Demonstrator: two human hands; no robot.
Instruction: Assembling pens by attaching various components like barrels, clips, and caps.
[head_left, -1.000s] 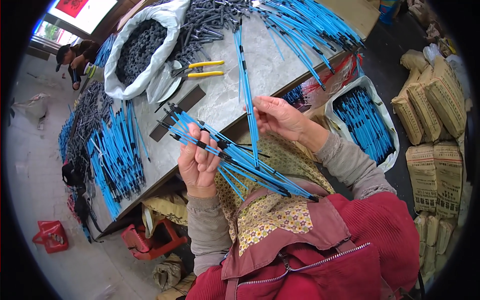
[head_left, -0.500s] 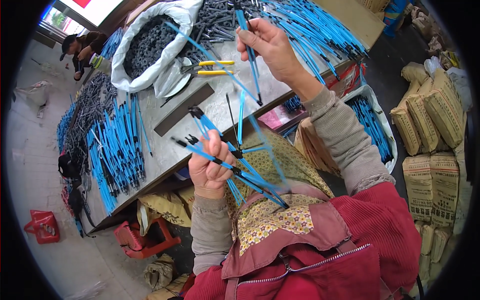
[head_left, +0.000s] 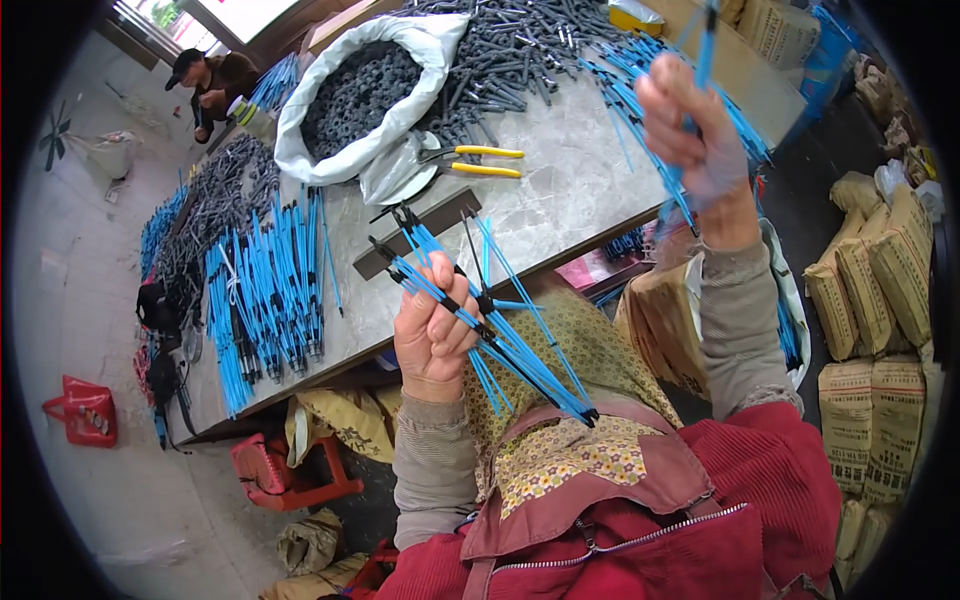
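Note:
Fingers closed, my left hand (head_left: 436, 325) grips a bunch of thin blue rods (head_left: 515, 353) with black end pieces, fanned out above my lap. To the right, over the table's edge, my right hand (head_left: 698, 140) is blurred by motion. Its fingers are closed round a blue rod (head_left: 706, 58) that sticks up past them and is smeared too. Just behind that hand lies a heap of similar blue rods (head_left: 625, 95). A pair of yellow-handled pliers (head_left: 485, 160) rests on the table (head_left: 560, 165) between my hands.
A white sack (head_left: 293, 150) of small black parts stands on the table, with loose black parts (head_left: 500, 65) behind it. Bundled blue rods (head_left: 262, 290) lie at the left. Paper sacks (head_left: 875, 260) are stacked at right, a red stool (head_left: 290, 480) stands below, and another person (head_left: 225, 80) sits far left.
My right hand has moved right, from over the middle of the table to its right edge, still holding blue rod. My left hand keeps its bunch. The view has shifted slightly.

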